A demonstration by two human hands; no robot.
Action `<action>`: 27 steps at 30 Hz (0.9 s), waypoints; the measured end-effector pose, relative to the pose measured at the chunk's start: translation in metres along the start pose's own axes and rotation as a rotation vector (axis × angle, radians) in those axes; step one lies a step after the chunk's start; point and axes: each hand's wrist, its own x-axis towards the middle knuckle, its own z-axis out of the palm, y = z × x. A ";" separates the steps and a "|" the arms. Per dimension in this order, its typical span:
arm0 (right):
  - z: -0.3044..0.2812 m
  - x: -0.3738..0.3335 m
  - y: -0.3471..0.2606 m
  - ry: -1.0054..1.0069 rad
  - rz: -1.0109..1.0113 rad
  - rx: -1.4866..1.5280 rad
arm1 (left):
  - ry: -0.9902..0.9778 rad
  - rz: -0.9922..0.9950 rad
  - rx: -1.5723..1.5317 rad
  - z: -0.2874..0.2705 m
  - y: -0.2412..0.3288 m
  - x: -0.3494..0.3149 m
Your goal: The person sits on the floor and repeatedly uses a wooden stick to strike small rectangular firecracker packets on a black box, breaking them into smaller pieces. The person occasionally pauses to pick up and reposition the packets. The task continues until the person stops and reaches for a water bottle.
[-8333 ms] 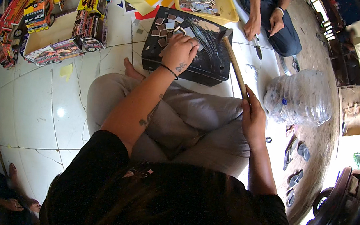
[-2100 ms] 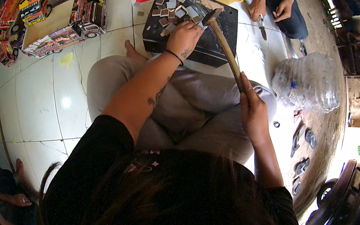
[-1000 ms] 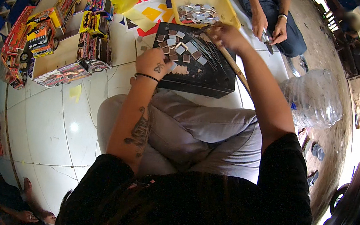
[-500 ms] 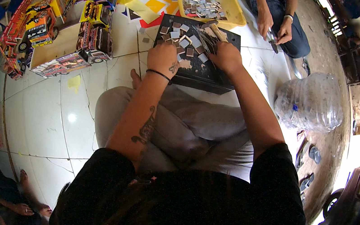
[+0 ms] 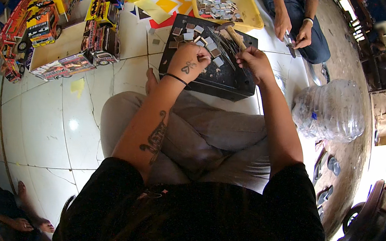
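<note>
In the head view, the left grip (image 5: pixel 189 61) is curled narrow; whether anything is held cannot be told. Small square brown and pale tiles (image 5: pixel 188 36) are spread beyond it on a low black box (image 5: pixel 212 86). The right grip (image 5: pixel 258 66) is pinched narrow, its hold unclear, with thin grey rods (image 5: pixel 223 46) and a wooden-handled hammer (image 5: pixel 235 38) seen just beyond.

Bare left hand (image 5: pixel 191 61): curled fingers, can't tell if anything's pinched. Bare right hand (image 5: pixel 256 65) covers near end of wooden-handled hammer (image 5: pixel 236 38). Far-right co-worker in dark trousers (image 5: pixel 296 18) cut off by top edge; dark-clothed near-left person (image 5: pixel 19 223) partly lost in black rim.
</note>
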 end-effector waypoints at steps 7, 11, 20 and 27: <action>0.007 -0.025 -0.006 -0.044 0.114 0.134 | 0.046 0.079 0.075 0.033 0.007 -0.008; 0.020 -0.021 0.010 0.038 -0.171 -0.034 | 0.093 0.196 0.159 0.038 0.002 -0.006; 0.027 -0.022 0.017 0.070 -0.380 -0.268 | 0.075 0.169 0.251 0.040 0.001 -0.002; 0.033 -0.028 0.015 0.105 -0.462 -0.446 | 0.058 0.160 0.315 0.039 0.002 -0.003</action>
